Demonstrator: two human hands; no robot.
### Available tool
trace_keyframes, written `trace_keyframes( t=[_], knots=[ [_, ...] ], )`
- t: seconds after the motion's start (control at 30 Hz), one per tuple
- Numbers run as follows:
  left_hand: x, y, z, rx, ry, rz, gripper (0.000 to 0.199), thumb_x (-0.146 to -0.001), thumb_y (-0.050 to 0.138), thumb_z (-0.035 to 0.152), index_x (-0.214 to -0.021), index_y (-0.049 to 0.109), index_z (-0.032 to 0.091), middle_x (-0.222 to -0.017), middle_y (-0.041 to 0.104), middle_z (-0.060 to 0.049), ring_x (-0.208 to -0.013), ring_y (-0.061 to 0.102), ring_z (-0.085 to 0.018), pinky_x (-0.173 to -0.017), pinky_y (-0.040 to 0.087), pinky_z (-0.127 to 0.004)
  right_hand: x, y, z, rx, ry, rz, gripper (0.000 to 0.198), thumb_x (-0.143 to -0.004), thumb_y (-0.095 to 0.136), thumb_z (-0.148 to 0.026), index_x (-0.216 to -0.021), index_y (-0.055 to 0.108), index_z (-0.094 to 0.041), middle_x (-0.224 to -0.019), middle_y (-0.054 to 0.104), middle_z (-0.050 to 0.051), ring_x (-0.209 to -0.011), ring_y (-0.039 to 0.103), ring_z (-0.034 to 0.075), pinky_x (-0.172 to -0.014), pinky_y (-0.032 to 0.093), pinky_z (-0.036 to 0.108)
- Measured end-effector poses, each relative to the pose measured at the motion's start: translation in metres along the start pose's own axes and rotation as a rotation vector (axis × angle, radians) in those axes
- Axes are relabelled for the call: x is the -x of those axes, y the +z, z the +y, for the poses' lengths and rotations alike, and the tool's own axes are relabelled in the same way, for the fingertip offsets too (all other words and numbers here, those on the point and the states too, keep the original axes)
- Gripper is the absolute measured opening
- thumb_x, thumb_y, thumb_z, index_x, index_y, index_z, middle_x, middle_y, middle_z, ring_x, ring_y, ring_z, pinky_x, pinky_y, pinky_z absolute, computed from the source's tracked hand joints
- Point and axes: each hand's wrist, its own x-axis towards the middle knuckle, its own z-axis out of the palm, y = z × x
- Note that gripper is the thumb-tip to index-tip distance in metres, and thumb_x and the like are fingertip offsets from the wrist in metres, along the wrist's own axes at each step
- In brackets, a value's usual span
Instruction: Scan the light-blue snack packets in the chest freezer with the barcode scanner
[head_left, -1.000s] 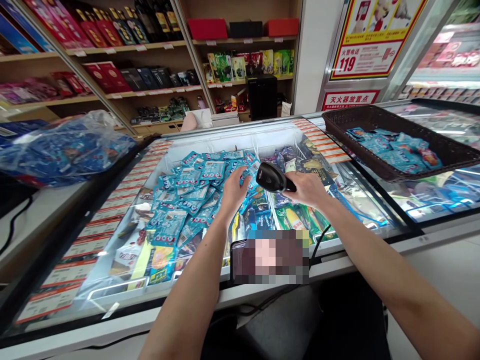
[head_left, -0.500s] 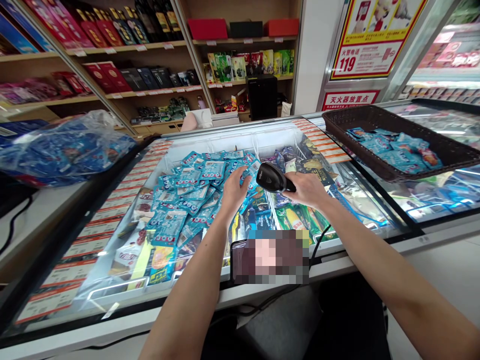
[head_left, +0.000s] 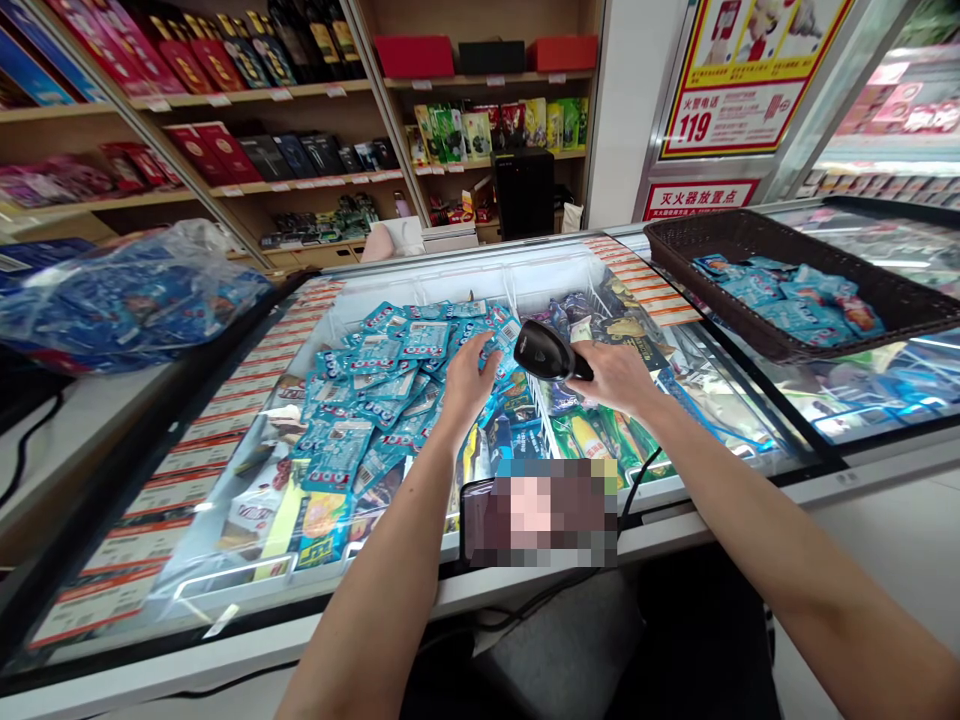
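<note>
My right hand is wrapped round the handle of a black barcode scanner, its head pointing left. Just left of the scanner, my left hand pinches a blue snack packet with a white barcode label facing up; the fingers hide part of it. Many similar blue packets lie in a loose heap on the glass top to the left of my hands. A phone, partly blurred out, stands near the front edge below my hands.
On the right, a dark brown woven basket holds several blue packets. A clear plastic bag full of blue packets sits at the left. Frozen goods show through the freezer's glass. A black cable runs over the front edge. Shelves stand behind.
Almost nothing differs. The scanner's head has tilted very slightly; both hands stay in place with the same hold.
</note>
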Motion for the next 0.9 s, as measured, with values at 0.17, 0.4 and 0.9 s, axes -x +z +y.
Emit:
trace_keyframes(
  t=[0.17,0.4,0.9],
  knots=[
    [-0.001,-0.005,0.0,-0.076,0.051,0.139,0.042,-0.087,0.041,0.038,-0.12,0.051,0.013,-0.113,0.058,-0.012,-0.105,0.053,-0.022,-0.09,0.041,-0.034,-0.001,-0.002,0.007,0.104,0.23,0.009,0.037,-0.082,0.047,-0.049,-0.102,0.058,-0.021,-0.087,0.067,0.006,-0.077,0.062,0.023,-0.062,0.036,0.029],
    [0.0,-0.018,-0.011,-0.314,-0.02,0.207,0.046,-0.087,0.038,0.038,-0.125,0.047,0.015,-0.11,0.055,-0.015,-0.105,0.05,-0.027,-0.09,0.037,-0.04,-0.002,-0.003,0.017,0.177,0.409,-0.102,0.055,-0.082,0.037,-0.063,-0.113,0.053,-0.02,-0.094,0.065,0.01,-0.083,0.061,0.026,-0.068,0.039,0.034],
    [0.008,-0.021,-0.003,-0.417,-0.01,0.198,0.041,-0.088,0.036,0.036,-0.124,0.05,0.022,-0.112,0.049,-0.014,-0.104,0.046,-0.029,-0.087,0.035,-0.042,-0.001,0.011,0.016,0.192,0.324,-0.052,0.051,-0.082,0.045,-0.056,-0.115,0.051,-0.017,-0.105,0.06,0.012,-0.097,0.054,0.026,-0.079,0.038,0.036]
  ],
)
